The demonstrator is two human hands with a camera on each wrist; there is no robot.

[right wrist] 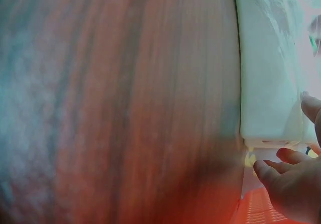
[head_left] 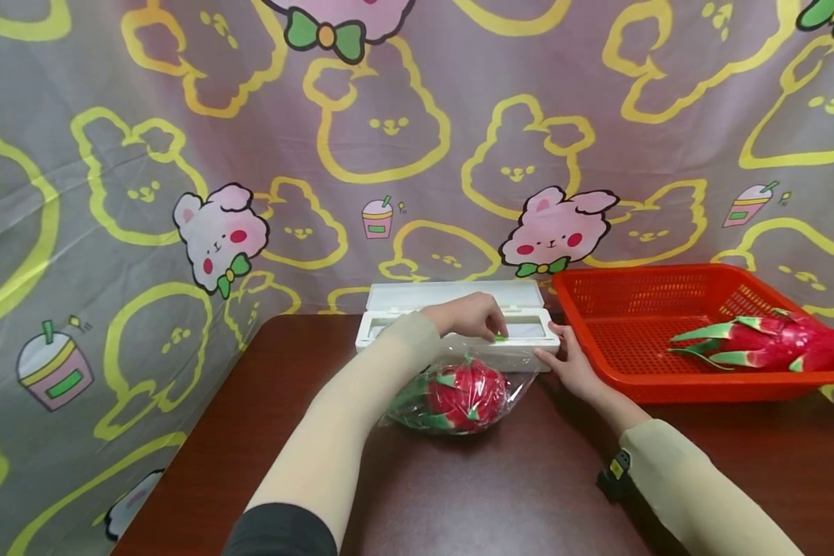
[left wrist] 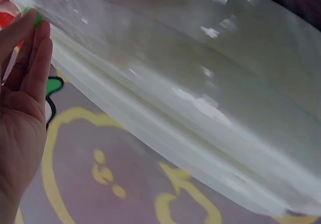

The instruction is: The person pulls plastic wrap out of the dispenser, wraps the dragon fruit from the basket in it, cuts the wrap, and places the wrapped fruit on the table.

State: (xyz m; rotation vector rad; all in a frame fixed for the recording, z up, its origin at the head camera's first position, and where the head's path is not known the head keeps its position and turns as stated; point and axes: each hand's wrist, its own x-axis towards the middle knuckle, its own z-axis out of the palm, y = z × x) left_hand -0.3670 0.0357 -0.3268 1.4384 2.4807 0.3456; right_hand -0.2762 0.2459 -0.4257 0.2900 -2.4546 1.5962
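Observation:
A white cling film dispenser stands with its lid up at the back of the table. My left hand reaches over its front edge and pinches the small green slide cutter. At the dispenser's right end, my right hand grips the corner, thumb on the front side. Clear film runs from the dispenser down over a red dragon fruit with green tips, which lies just in front. In the left wrist view, wrinkled film covers the dispenser, and the cutter shows at the fingertips.
Close beside the dispenser on the right is a red plastic basket. Another dragon fruit lies in it. A patterned cloth hangs right behind the dark wooden table.

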